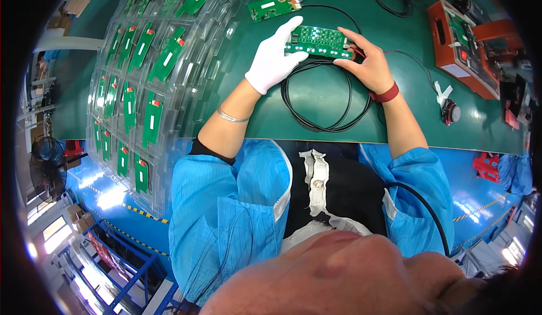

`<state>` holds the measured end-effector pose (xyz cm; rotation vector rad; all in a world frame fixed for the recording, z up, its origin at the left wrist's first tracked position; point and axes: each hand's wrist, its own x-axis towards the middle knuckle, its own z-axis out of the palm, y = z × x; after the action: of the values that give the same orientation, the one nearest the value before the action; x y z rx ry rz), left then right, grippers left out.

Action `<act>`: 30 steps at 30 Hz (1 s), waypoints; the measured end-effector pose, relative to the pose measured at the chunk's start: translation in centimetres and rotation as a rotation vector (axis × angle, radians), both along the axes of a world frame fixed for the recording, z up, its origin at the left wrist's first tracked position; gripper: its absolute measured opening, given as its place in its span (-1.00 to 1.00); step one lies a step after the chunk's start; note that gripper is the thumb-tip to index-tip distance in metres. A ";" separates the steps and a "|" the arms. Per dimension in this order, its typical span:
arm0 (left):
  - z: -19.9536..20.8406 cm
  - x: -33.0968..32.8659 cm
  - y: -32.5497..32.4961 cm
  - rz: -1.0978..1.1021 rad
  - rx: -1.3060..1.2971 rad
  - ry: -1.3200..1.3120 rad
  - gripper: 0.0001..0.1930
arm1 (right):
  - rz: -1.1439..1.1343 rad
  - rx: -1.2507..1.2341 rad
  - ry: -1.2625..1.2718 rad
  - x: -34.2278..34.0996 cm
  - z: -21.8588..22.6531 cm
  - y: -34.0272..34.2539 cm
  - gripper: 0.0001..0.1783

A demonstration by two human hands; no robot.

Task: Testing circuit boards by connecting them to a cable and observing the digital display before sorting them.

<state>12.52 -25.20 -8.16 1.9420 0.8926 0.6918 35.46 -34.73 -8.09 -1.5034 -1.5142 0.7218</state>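
Landmark: black cable coil [329, 129] on green desk [265, 122]. Judged risks, largest item down: left of coil, clear trays [192, 66] loaded with boards [167, 59], possibly jogged by a wide swing of left forearm [220, 134]; at coil itself, possible snag on red wristband [386, 93] during any lift; just beyond coil's far edge, lit green circuit board [317, 42], possibly flexed or dropped through uneven pinching, or smudged by bare skin. Location of lit green circuit board: between gloved left hand [275, 55], gripping left end, and bare right hand [370, 64], gripping right end, with right-end contact partly hidden
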 end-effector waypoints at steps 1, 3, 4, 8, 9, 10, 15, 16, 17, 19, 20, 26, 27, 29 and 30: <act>0.0 0.0 0.0 0.000 0.007 -0.003 -0.23 | 0.002 -0.006 -0.006 0.1 0.0 0.0 -0.29; 0.0 0.0 -0.1 0.002 0.011 0.000 -0.23 | 0.007 -0.014 -0.007 0.1 -0.3 0.0 -0.28; 0.0 0.1 -0.1 0.004 0.009 -0.001 -0.23 | 0.005 -0.007 -0.012 0.1 -0.4 0.1 -0.28; 0.1 0.0 -0.1 0.007 0.007 -0.001 -0.23 | -0.005 0.017 -0.027 0.0 -0.5 0.1 -0.27; 0.1 0.0 -0.1 0.009 0.002 0.002 -0.23 | -0.008 0.013 -0.033 0.0 -0.5 0.1 -0.28; 0.1 0.0 -0.1 0.011 -0.002 0.005 -0.23 | -0.011 0.010 -0.039 0.0 -0.4 0.2 -0.28; -0.1 0.0 0.1 0.011 0.027 0.011 -0.23 | -0.019 0.021 -0.063 -0.1 -0.3 0.1 -0.29; -0.2 0.0 0.1 0.010 0.045 0.010 -0.23 | -0.018 0.029 -0.070 -0.1 -0.3 0.1 -0.29; -0.3 -0.1 0.1 0.010 0.063 0.009 -0.23 | -0.017 0.036 -0.076 -0.1 -0.3 0.1 -0.29; -0.5 -0.1 0.2 0.003 0.070 0.008 -0.22 | -0.022 0.032 -0.068 -0.1 -0.3 0.1 -0.30; -0.7 -0.1 0.3 0.000 0.074 0.004 -0.22 | -0.022 0.025 -0.063 -0.1 -0.4 0.0 -0.30; -0.5 -0.1 0.4 -0.015 0.082 -0.006 -0.20 | -0.019 0.041 -0.058 0.1 -0.7 0.2 -0.31; -0.5 -0.1 0.3 -0.016 0.083 -0.008 -0.20 | -0.016 0.051 -0.061 0.1 -0.8 0.1 -0.31; -0.4 -0.1 0.3 -0.018 0.069 0.000 -0.20 | -0.019 0.051 -0.065 0.1 -0.8 0.1 -0.31; -0.3 -0.1 0.3 -0.017 0.055 0.007 -0.20 | -0.020 0.052 -0.071 0.0 -0.7 0.1 -0.32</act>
<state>12.42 -24.86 -8.50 1.9995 0.8689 0.7060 35.51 -34.65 -8.83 -1.5171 -1.5567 0.6193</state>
